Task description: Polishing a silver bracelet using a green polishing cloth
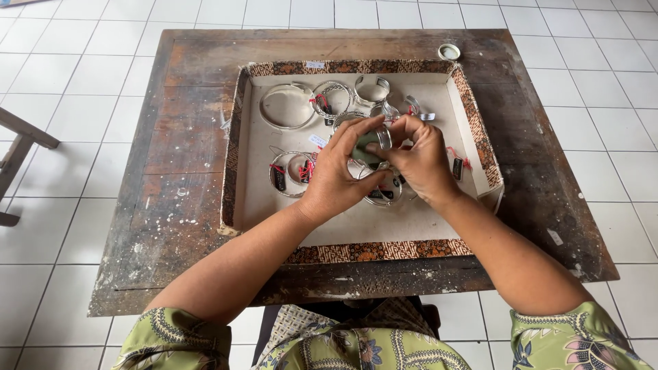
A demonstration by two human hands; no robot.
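Largest to smallest. The worn, dark wooden table (185, 205) stands on pale floor tiles; bare wood lies well left and right of your grip. On it rests the shallow cardboard tray with a brown patterned rim (370, 251), whose pale floor is open below your hands and to their left. Your left hand (339, 171) and right hand (419, 157) meet over the tray's middle, fingers curled closed together around a small silver bangle (384, 137) and a dark green cloth pad (367, 154); which hand bears the bangle's weight cannot be told. Above the grip, toward the far rim, lie several silver bangles (288, 106) with red tags; more lie just left of the grip (291, 173). Beyond the tray's far right corner sits a small round white lid (449, 51). Bangles beneath your hands are partly hidden. Your patterned green sleeves are cut off by the bottom edge.
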